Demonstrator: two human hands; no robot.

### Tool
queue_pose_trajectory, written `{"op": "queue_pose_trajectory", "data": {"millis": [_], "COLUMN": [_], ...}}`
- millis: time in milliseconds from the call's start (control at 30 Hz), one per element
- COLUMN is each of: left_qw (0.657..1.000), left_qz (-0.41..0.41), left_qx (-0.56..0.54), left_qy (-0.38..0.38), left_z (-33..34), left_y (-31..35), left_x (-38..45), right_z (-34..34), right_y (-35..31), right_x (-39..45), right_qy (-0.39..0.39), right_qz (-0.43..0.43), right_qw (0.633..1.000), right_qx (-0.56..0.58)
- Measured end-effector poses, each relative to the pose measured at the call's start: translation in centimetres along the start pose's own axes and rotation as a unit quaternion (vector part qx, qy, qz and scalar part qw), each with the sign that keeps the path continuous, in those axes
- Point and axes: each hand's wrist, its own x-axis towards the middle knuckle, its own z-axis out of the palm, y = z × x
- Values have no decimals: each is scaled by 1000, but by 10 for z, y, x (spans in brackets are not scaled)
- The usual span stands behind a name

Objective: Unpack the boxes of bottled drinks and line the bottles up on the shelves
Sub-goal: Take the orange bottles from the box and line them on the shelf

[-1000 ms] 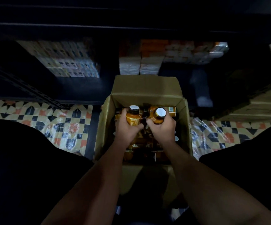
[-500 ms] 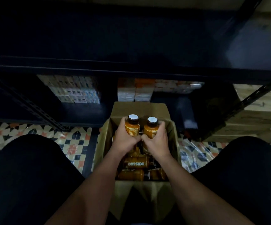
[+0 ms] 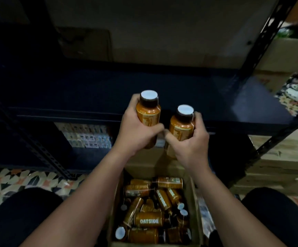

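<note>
Bottles are gripped upright, one (image 3: 148, 115) by the left hand (image 3: 137, 134), one (image 3: 181, 128) by the right hand (image 3: 189, 141), above the open box (image 3: 197, 211) and before the dark shelf (image 3: 216, 97). Transfer is judged underway; level placement side by side is called for next.

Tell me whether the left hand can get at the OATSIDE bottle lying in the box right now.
Probably not as things stand: the left hand already grips an upright bottle above the dark shelf. The OATSIDE bottle lies uncovered in the open box, so the path is free once that hand is emptied.
</note>
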Motion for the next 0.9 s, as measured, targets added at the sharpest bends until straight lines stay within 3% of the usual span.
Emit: {"op": "queue_pose_trajectory", "data": {"millis": [200,467,900], "left_qw": [998,999,997], "left_qz": [65,37,43], "left_qx": [3,-9,-57], "left_qy": [21,22,-18], "left_z": [-6,2,15], "left_y": [28,-4,-37], "left_x": [67,111,187], "right_z": [-3,27,60], "right_y": [-40,6,45], "right_x": [75,126,206], "right_qy": [51,47,10], "right_qz": [-64,13,-6], "right_qw": [997,999,999], "right_qx": [16,-6,49]}}
